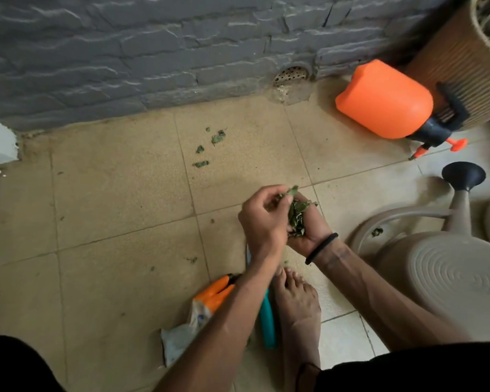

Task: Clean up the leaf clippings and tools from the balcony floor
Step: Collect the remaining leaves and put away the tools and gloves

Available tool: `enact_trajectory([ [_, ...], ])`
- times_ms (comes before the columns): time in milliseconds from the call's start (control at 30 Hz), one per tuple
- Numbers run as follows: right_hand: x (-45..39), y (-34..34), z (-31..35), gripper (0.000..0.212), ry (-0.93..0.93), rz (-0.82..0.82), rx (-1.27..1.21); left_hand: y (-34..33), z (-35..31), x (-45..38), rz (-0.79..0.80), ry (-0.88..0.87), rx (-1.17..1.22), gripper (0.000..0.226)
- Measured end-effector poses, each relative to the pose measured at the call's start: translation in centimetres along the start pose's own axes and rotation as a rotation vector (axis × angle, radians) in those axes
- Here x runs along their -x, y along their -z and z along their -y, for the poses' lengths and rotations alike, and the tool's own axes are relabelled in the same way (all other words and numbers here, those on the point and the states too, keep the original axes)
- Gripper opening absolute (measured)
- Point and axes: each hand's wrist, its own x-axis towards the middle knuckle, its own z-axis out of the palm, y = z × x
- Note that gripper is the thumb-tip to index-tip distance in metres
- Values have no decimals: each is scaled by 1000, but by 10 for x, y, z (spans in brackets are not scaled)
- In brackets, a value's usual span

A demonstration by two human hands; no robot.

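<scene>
Dark green, crumpled leaf clippings (297, 219) fill the cupped right hand (309, 230) — the left hand (262, 219) pinches one leaf; more scraps (210, 145) lie farther off.

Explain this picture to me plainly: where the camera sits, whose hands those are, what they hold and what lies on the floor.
There is no machine here. A person wears the camera on the head, so the one picture looks down at their own arms and bare foot on a tiled balcony floor.

The right hand is cupped, palm up, around a pile of leaf clippings. The left hand pinches one more leaf above that pile.

More loose clippings lie on the tiles nearer the grey wall. Close to the foot lie orange-handled pruners, a teal-handled tool and a crumpled white bag. At the right are an orange pump sprayer and a beige watering can.
</scene>
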Motion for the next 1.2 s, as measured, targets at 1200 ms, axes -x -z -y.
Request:
enact_trajectory([
  [1200,20,81,73,24,45,57,-127,-22,43,-75,546,-455,-1006,32],
])
